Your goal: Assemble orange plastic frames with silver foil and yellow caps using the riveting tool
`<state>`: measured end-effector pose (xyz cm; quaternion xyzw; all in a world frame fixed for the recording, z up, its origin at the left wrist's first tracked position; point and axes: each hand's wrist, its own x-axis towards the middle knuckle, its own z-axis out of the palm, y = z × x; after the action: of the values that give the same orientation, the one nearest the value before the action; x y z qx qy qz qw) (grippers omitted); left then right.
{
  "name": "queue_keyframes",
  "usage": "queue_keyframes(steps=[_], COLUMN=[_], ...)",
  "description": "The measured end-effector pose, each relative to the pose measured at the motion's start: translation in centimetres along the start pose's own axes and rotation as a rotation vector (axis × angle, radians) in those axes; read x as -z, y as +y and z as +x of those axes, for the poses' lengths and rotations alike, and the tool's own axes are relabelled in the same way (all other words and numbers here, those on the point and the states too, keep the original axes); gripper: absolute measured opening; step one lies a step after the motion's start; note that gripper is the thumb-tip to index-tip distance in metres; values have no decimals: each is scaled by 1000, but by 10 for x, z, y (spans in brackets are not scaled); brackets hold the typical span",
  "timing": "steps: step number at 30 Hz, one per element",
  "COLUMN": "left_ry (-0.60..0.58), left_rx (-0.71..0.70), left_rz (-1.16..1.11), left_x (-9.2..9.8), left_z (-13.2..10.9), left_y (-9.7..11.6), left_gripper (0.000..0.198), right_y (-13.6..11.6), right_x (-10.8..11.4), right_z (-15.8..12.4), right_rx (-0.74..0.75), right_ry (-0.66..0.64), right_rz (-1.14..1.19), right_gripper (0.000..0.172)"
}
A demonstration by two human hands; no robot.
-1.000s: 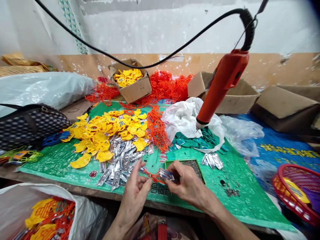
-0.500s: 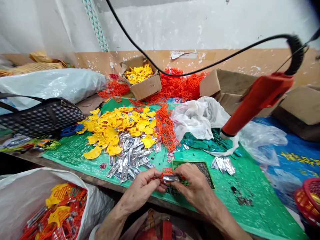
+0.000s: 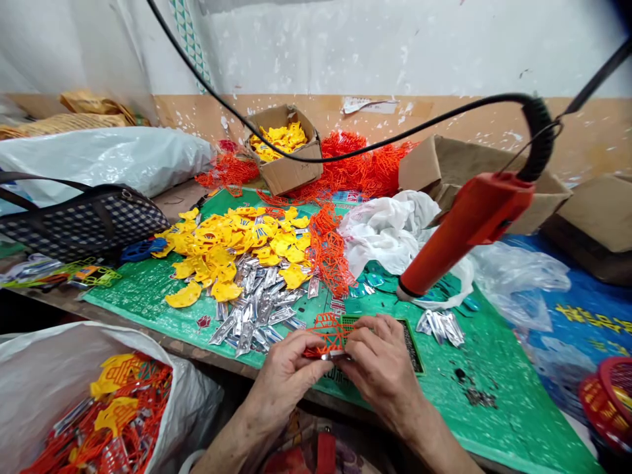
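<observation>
Left hand (image 3: 286, 372) and right hand (image 3: 382, 368) both pinching orange lattice piece (image 3: 330, 331) at near edge of green mat (image 3: 148, 296), just beside silver strips (image 3: 257, 309); orange tool (image 3: 464, 227) hanging above right.

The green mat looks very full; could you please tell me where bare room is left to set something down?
Bare green mat lies right of the right hand, past the silver strips toward the blue sheet. A smaller patch lies left of the yellow pieces. The middle is crowded up to the orange lattice.
</observation>
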<state>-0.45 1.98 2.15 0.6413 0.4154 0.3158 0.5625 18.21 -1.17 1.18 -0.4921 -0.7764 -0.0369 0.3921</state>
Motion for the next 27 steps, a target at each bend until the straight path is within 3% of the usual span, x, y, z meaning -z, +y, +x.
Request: queue_keyframes(steps=[6,10,13,19,27], left_ry=[-1,6,32,66,151], left_rx=[-49,-124,-161,-225,-513], left_rz=[32,108,105,133,308], left_x=[0,2,1,-2,-1], left_z=[-1,-3,-4,-3,-4], left_y=[-2,2,3,-2,-9], left_gripper=[17,17,17,15,24], right_y=[-6,-4,-1,6,2], right_x=[3,1,2,4,4], right_z=[2,3,2,-4,-5], right_rx=[99,62,2,-34,53], right_ry=[-73,-5,58,29,119], right_rz=[-114,26,153,295,279], right_gripper=[11,5,17,14,17])
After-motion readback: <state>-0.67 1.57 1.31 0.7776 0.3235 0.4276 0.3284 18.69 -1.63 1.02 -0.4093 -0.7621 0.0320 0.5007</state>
